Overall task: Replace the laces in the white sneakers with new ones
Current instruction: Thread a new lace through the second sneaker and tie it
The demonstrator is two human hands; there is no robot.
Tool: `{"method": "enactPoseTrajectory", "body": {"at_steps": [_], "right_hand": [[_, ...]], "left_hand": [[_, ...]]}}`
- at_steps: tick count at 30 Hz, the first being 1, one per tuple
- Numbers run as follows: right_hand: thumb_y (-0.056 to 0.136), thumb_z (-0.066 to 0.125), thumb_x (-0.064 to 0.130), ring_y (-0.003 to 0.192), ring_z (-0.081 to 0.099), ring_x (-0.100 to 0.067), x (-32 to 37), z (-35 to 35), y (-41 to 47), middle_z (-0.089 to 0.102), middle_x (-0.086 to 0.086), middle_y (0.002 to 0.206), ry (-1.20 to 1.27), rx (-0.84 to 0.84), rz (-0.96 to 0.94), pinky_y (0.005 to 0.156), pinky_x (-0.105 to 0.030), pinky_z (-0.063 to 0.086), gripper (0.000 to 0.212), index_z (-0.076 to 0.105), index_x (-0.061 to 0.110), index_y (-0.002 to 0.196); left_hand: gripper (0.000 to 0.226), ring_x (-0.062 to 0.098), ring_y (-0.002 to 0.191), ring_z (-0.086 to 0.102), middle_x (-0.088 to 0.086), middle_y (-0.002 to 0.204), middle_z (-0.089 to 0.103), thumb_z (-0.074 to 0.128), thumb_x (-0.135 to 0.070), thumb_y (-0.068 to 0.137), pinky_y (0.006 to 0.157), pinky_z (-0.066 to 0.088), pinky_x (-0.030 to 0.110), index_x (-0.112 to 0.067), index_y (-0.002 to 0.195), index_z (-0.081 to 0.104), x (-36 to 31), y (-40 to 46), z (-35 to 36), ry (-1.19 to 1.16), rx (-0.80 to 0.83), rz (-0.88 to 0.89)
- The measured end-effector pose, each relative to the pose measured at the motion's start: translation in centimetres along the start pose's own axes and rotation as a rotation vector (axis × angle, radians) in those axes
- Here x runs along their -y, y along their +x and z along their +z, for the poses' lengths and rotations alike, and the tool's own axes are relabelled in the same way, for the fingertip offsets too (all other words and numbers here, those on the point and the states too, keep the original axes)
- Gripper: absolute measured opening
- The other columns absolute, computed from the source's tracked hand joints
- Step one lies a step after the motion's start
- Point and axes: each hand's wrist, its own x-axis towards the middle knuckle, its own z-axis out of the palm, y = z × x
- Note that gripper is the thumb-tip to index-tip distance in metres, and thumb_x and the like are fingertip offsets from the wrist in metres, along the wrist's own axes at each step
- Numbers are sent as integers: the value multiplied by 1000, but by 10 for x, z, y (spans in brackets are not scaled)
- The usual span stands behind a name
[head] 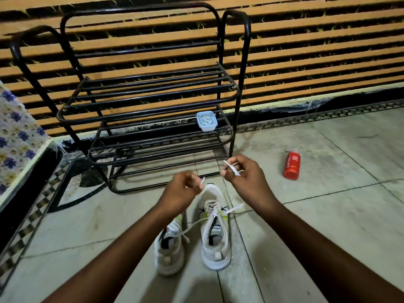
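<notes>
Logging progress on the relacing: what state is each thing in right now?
left hand: pinching a lace end
right hand: pinching a white lace
right sneaker: upright, partly laced
left sneaker: upright, lace loose
blue container: on rack, laces inside
red bottle: lying on floor

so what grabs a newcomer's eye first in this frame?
Probably the two hands low in the centre, the left hand and right hand each pinching a white lace above the pair of white sneakers on the tiled floor. Behind them stands a black metal rack holding a small pale blue container. A red bottle lies on the floor to the right.
</notes>
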Motion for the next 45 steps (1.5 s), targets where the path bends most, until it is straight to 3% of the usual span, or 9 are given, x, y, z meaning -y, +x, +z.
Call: {"method": "enactPoseTrajectory", "body": {"at_steps": [4,7,14,18,23,27,31,38,45], "right_hand": [[82,71,3,80,60,-2,-45,9,-8,66,7,92,-188,167,66,70,-3,39,29,70,22,103],[80,72,2,101,64,-13,-73,14,-17,68,-1,107,-352,344,61,85,-9,41,30,72,16,107],[75,70,18,86,65,-16,-104,21,-23,65,10,74,-469,424,202,84,-31,54,16,64,31,81],[72,70,12,65,68,-10,-92,14,-21,69,2,65,-292,334,223,67,-25,51,14,68,25,77],[73,68,1,63,69,-13,-64,6,-25,71,-2,65,-26,322,151,63,-25,51,13,70,13,77],[82,72,-6,64,73,-24,-45,3,-34,72,-10,69,91,365,102,67,-35,59,11,68,3,84],[86,71,-6,62,72,-28,-43,-1,-39,73,-20,73,201,374,135,59,-26,53,8,63,-4,89],[86,72,0,66,73,-25,-63,19,-38,76,-13,76,189,408,260,55,-26,52,7,65,-1,89],[85,67,17,91,66,-27,-93,58,-33,72,-4,92,-549,523,-109,82,-29,49,34,71,24,118]], "left_hand": [[15,12,83,64,-7,91,70,73,-24,90,63,43,13,-25,104,69,47,-3,15,484,183,-2],[23,18,97,69,1,103,75,64,-13,90,79,52,25,-21,109,75,67,-10,25,641,294,3],[16,29,101,64,9,104,67,60,-22,90,86,52,41,-17,95,75,79,-15,32,910,267,128],[14,15,81,68,1,86,73,62,-9,90,75,54,31,-15,89,74,60,-13,38,529,76,127],[11,23,60,72,16,73,76,57,0,94,57,51,25,0,94,68,26,-2,69,-269,167,-457],[12,27,50,66,19,64,65,61,6,86,75,61,39,2,89,72,10,9,77,-332,139,-683],[11,31,58,70,24,69,68,64,11,87,53,58,31,9,97,70,4,12,54,-301,108,-594],[10,12,46,57,14,74,72,66,6,92,50,48,21,5,98,75,6,11,5,-365,92,-439],[23,4,71,69,-8,76,76,70,-5,87,54,46,14,-19,72,80,29,3,-18,303,-32,-111]]}}
